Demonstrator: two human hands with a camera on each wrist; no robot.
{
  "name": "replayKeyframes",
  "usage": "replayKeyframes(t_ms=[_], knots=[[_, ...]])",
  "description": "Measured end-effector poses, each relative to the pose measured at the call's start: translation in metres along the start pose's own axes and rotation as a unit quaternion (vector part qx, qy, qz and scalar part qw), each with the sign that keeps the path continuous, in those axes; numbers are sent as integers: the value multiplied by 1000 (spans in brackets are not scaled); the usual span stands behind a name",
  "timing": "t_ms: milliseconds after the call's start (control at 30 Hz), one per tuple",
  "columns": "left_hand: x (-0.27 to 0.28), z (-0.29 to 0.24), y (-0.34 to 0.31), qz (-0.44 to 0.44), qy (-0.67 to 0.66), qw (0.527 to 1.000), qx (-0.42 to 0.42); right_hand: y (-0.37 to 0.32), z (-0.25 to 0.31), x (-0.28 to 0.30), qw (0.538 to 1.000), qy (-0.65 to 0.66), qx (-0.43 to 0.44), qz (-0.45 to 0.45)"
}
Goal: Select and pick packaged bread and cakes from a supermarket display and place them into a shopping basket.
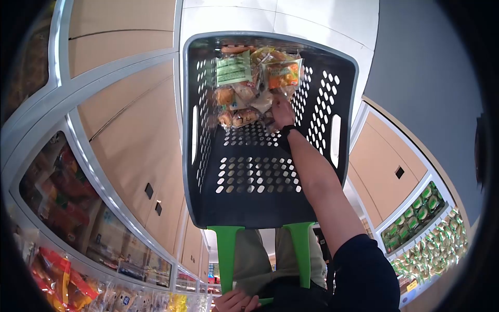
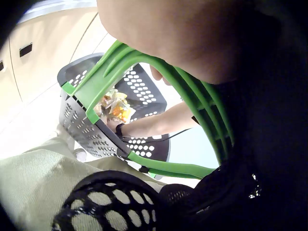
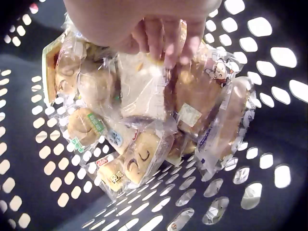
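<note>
A dark basket (image 1: 249, 208) with green handle arms (image 1: 226, 255) holds several clear-wrapped breads and buns (image 1: 244, 117) at its far end. Inside it, the right hand (image 1: 282, 112) reaches down onto the packets. The right wrist view has that hand (image 3: 159, 33) above a pale wrapped bread (image 3: 142, 86), its fingers (image 3: 171, 43) extended and touching the wrapping; the palm side is hidden. At the bottom of the head view, the left hand (image 1: 236, 301) has its fingers curled over the green handle (image 2: 192, 91), beside the person's body.
Beige cabinet panels (image 1: 122, 114) and shelves of packaged food (image 1: 57, 192) run along the left. More cabinets and green-labelled packets (image 1: 416, 213) stand on the right. An orange packet (image 1: 283, 74) and a green-and-white one (image 1: 233, 69) lie at the basket's far end.
</note>
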State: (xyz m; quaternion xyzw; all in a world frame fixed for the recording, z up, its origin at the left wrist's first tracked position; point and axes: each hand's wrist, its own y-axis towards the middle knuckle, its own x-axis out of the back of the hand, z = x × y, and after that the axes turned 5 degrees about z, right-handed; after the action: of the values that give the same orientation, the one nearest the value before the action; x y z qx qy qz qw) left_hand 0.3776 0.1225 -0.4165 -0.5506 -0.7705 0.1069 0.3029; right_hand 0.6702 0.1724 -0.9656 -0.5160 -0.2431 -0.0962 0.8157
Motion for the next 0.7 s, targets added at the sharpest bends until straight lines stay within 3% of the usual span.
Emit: replayKeyframes(t_ms=[167,267,333,400,567,700], knots=[[-2,-4,2,-20,8,1000,-7,-20,-9,-28,981,-25,134,-140],[-6,-3,6,-55,1,998,-12,-14,-22,-45,989,-30,84,-117],[-6,-1,9,-78,-1,997,-26,-12,-10,-35,983,-50,100,-147],[-4,2,11,-74,-7,997,-25,-5,2,-27,998,-38,11,-41],[-4,12,13,-61,-8,997,-38,-12,21,-13,995,-97,11,-10],[-1,13,17,-41,13,998,-47,-26,-1,-18,995,-96,14,-28]])
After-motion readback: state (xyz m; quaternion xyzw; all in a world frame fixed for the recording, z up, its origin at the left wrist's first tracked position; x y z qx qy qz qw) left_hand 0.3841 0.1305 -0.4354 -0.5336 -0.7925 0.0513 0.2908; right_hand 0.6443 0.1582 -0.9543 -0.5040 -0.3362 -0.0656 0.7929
